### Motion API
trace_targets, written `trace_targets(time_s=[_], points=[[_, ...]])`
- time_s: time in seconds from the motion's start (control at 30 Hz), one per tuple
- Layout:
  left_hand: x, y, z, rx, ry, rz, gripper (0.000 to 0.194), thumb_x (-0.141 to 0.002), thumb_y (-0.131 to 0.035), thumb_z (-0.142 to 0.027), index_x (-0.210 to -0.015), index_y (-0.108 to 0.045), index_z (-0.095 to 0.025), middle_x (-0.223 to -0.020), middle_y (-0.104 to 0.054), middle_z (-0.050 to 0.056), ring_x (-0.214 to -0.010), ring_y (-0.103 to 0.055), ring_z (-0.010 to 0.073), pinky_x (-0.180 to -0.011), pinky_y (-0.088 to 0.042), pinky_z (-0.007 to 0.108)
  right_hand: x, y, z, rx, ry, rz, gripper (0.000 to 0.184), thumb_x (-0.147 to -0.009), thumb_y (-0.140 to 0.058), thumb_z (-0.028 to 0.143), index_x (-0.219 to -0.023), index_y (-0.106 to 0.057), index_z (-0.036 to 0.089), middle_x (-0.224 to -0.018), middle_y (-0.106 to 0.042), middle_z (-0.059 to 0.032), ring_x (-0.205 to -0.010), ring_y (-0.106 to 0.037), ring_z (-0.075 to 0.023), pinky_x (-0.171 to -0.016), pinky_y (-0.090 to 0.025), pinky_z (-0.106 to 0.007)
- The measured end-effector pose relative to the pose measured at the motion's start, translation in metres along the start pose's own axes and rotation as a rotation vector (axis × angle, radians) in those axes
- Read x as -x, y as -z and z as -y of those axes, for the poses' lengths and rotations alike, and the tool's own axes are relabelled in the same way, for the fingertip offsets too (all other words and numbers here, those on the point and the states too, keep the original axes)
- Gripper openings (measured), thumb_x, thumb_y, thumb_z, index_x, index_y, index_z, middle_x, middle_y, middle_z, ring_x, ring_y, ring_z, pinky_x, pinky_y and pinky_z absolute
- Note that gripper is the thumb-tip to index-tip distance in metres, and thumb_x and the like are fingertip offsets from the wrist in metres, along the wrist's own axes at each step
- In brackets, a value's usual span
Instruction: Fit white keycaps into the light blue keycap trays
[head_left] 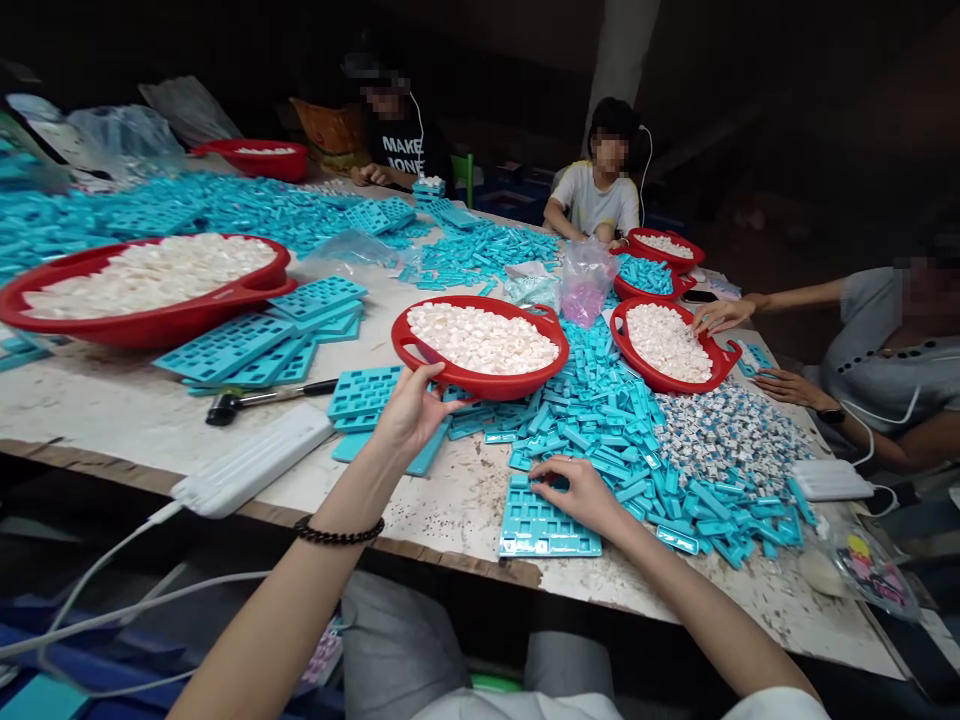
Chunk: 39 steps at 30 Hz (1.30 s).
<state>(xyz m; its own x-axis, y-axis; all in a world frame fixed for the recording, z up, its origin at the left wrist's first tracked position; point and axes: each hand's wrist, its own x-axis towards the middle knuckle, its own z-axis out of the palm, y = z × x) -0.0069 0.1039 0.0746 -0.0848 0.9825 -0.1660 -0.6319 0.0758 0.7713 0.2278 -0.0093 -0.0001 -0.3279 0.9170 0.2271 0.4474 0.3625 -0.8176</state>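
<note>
A red oval plastic basin (499,385) heaped with small glossy white pieces (480,338) sits just ahead of the left hand (411,412) and beyond the right hand (576,490). The left hand grips the basin's near left edge, its forearm stretched forward and the wrist bent up. Below and to the right, the right hand hangs over a flat turquoise plastic tray with square slots (551,532), thumb and fingers curled close together above the tray's far edge; whether they pinch a piece cannot be told. Its forearm slants in from the lower right. Just beyond the right hand spreads a heap of turquoise rectangular plastic pieces (600,410), with a pile of small white-and-blue pieces (731,435) farther right. Left of the left hand lie a black-headed hammer (251,400) and a long white plastic block with a cable (255,460).
</note>
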Motion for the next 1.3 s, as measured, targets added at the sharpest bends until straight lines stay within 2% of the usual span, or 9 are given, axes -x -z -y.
trace_targets(time_s=[0.17,0.3,0.47,0.6,0.7,0.9,1.07,1.3], points=[[0.005,0.007,0.006,0.035,-0.076,0.088,0.021,-0.073,-0.066,-0.005,-0.082,-0.056,-0.021,-0.115,-0.067,0.002,-0.117,-0.058,0.0245,-0.094,-0.057,0.052,0.001,0.001,0.0,0.002,-0.004,0.017,0.011,-0.089,-0.068,0.022,-0.099,-0.073,0.022,-0.092,-0.071,-0.0031,-0.079,-0.067,-0.0167,-0.077,-0.052,-0.029],[0.008,0.013,0.014,0.035,-0.158,0.102,0.023,-0.072,-0.068,-0.006,-0.077,-0.052,-0.021,-0.115,-0.066,0.001,-0.124,-0.054,0.027,-0.094,-0.058,0.053,0.002,0.0,-0.002,-0.019,0.016,0.021,0.012,-0.09,-0.067,0.02,-0.1,-0.072,0.021,-0.095,-0.072,-0.0038,-0.082,-0.067,-0.0169,-0.079,-0.053,-0.029],[0.003,0.01,0.021,0.067,-0.199,0.02,0.025,-0.071,-0.066,-0.006,-0.079,-0.05,-0.023,-0.112,-0.066,-0.001,-0.12,-0.056,0.0232,-0.093,-0.059,0.052,0.001,0.0,-0.006,-0.017,0.02,0.015,0.011,-0.089,-0.067,0.022,-0.099,-0.072,0.021,-0.098,-0.072,-0.0053,-0.08,-0.067,-0.0169,-0.078,-0.054,-0.03],[-0.01,-0.003,0.021,0.052,-0.223,0.048,0.029,-0.071,-0.065,-0.006,-0.088,-0.051,-0.025,-0.11,-0.065,-0.002,-0.112,-0.06,0.0195,-0.093,-0.059,0.05,0.001,0.002,-0.004,-0.016,0.012,0.026,0.011,-0.09,-0.066,0.023,-0.099,-0.072,0.021,-0.098,-0.071,-0.0053,-0.081,-0.067,-0.0173,-0.077,-0.054,-0.031],[-0.024,-0.009,0.022,0.046,-0.236,0.025,0.033,-0.069,-0.065,-0.005,-0.091,-0.05,-0.025,-0.106,-0.065,-0.002,-0.101,-0.062,0.0166,-0.092,-0.059,0.048,0.001,0.002,-0.002,-0.011,0.0,0.034,0.011,-0.09,-0.065,0.023,-0.098,-0.071,0.022,-0.098,-0.071,-0.0053,-0.082,-0.067,-0.0175,-0.077,-0.054,-0.031],[-0.043,0.003,0.032,0.054,-0.272,0.004,0.036,-0.067,-0.066,-0.007,-0.09,-0.046,-0.027,-0.103,-0.063,-0.004,-0.099,-0.063,0.0154,-0.092,-0.058,0.049,0.001,0.0,-0.003,-0.01,0.012,0.029,0.011,-0.089,-0.065,0.02,-0.099,-0.071,0.02,-0.096,-0.07,-0.0047,-0.08,-0.066,-0.0166,-0.078,-0.053,-0.03],[-0.039,0.014,0.04,0.057,-0.257,-0.067,0.035,-0.067,-0.067,-0.009,-0.088,-0.046,-0.027,-0.094,-0.061,-0.006,-0.093,-0.064,0.013,-0.094,-0.057,0.049,0.001,0.0,-0.002,-0.021,0.002,0.031,0.011,-0.089,-0.066,0.018,-0.098,-0.071,0.02,-0.097,-0.07,-0.0049,-0.081,-0.066,-0.0164,-0.078,-0.053,-0.03],[-0.027,0.004,0.036,0.023,-0.212,-0.104,0.03,-0.07,-0.067,-0.009,-0.085,-0.048,-0.025,-0.091,-0.063,-0.005,-0.095,-0.065,0.0141,-0.094,-0.058,0.045,0.003,-0.001,0.0,-0.016,-0.033,0.014,0.01,-0.091,-0.065,0.022,-0.099,-0.071,0.022,-0.1,-0.066,-0.0058,-0.088,-0.066,-0.0178,-0.08,-0.054,-0.031]])
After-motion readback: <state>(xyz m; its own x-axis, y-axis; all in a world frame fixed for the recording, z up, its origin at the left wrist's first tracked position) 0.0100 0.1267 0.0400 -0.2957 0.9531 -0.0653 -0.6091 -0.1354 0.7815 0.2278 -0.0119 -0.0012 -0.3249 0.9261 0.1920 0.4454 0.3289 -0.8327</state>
